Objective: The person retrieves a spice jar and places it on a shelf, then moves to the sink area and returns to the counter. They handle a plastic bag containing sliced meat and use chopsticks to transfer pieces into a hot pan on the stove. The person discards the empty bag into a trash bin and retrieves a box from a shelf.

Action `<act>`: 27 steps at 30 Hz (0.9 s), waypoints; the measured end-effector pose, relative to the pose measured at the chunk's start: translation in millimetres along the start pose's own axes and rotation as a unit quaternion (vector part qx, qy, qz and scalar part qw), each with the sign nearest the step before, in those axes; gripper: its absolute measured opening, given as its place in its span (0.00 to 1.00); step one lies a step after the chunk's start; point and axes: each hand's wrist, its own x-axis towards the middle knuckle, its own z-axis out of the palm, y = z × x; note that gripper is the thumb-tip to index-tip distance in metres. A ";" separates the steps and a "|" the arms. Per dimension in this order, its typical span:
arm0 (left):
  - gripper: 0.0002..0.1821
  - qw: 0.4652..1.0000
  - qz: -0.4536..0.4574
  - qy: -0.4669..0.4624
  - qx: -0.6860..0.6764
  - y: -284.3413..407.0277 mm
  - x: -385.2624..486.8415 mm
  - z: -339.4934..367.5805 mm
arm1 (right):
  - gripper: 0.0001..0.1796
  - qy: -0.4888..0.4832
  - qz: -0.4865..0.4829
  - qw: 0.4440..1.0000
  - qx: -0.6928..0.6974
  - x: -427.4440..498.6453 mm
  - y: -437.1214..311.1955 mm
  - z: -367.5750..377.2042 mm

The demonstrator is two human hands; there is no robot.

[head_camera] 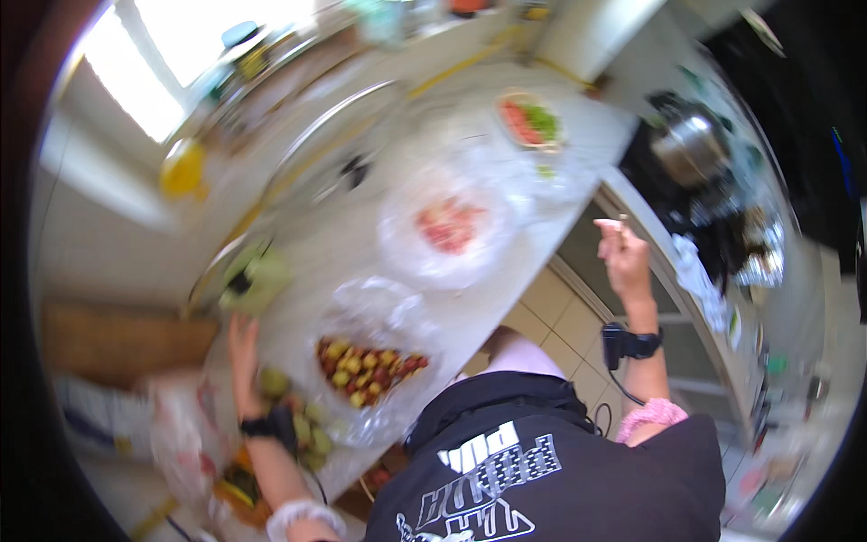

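My left hand [245, 359] reaches over the left part of the counter, fingers stretched out and apart. Just beyond its fingertips is a pale green object [271, 274] with a dark patch, too blurred to name; I cannot tell whether they touch. My right hand [626, 261] is raised beyond the counter's edge, its fingers curled around a small, thin brownish object [622, 234], mostly hidden. Between my hands, a clear plastic bag [386, 305] lies spread with small red-and-yellow round fruits [366, 372]. Behind it, a plate [399, 254], seemingly covered in plastic, holds pinkish-red pieces [448, 225].
Red and green chopped food fills a small oval dish [528, 120] at the back. A metal pot [691, 152] stands on the dark stove at right. Green round produce [311, 433] and a plastic bag [183, 433] sit at left, near a brown board [129, 342].
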 end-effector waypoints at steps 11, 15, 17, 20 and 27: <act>0.16 0.963 0.162 -0.215 0.032 310.0 -172.7 102.0 | 0.04 0.166 -0.148 0.973 -0.061 -91.9 96.0 -86.7; 0.24 0.840 0.052 -0.539 0.046 355.2 -228.5 266.0 | 0.06 0.090 -0.367 0.921 0.094 -89.9 87.2 -79.8; 0.25 0.745 -0.035 -0.655 -0.118 345.0 -269.8 346.7 | 0.06 0.119 -0.489 0.862 0.059 -85.2 93.3 -84.0; 0.22 0.706 -0.255 -0.616 -0.239 334.5 -300.8 451.1 | 0.06 0.019 -0.496 0.868 0.007 -86.2 126.7 -109.2; 0.19 0.788 -0.175 -0.571 -0.149 350.4 -351.8 631.9 | 0.17 0.048 -0.337 0.940 0.028 -113.0 349.9 -216.0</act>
